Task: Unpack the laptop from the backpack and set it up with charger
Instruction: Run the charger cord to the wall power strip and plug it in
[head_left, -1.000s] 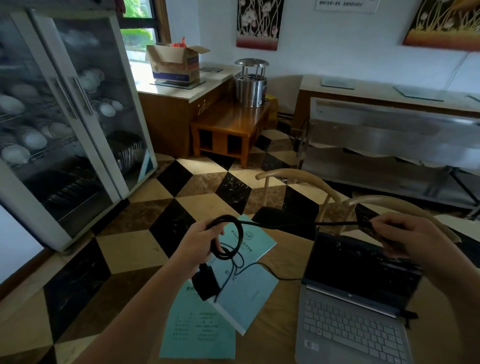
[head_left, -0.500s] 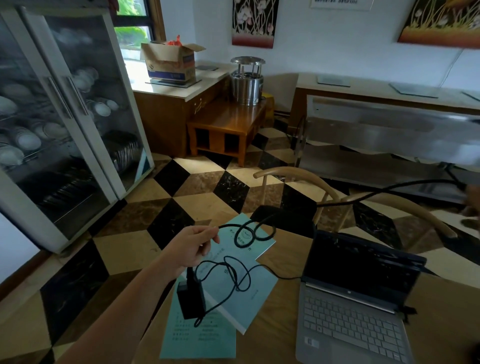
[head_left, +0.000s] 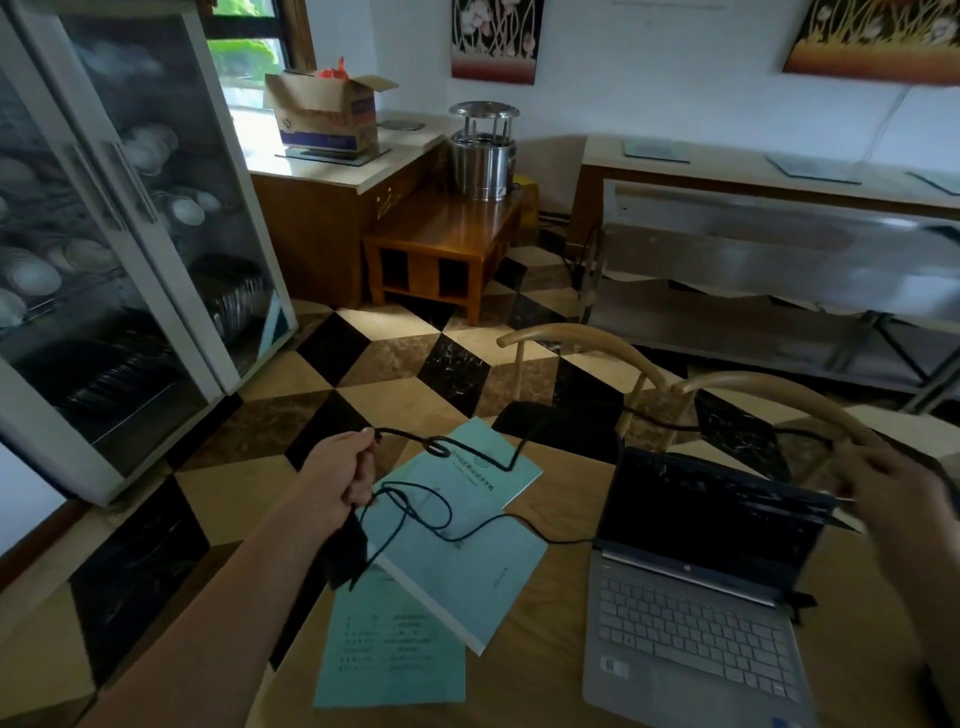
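An open grey laptop (head_left: 691, 597) with a dark screen stands on the wooden table (head_left: 530, 649) at the right. My left hand (head_left: 343, 475) is closed on the black charger cable (head_left: 470, 454), and the charger's black power brick (head_left: 345, 558) hangs just below that hand. The cable runs in loose loops over the papers and stretches right, behind the laptop's lid, to my right hand (head_left: 898, 491), which grips its far part above the lid's right corner. No backpack shows in this view.
Light blue booklets (head_left: 457, 561) and a sheet (head_left: 389, 654) lie left of the laptop. Two curved wooden chair backs (head_left: 582, 343) stand beyond the table. A glass dish cabinet (head_left: 114, 249) stands at the left, a steel counter (head_left: 779, 260) at the back right.
My right hand has come back down into view to the laptop's top right corner, holding the cable. The loops by my left hand have been drawn out, and the cable lies straighter.
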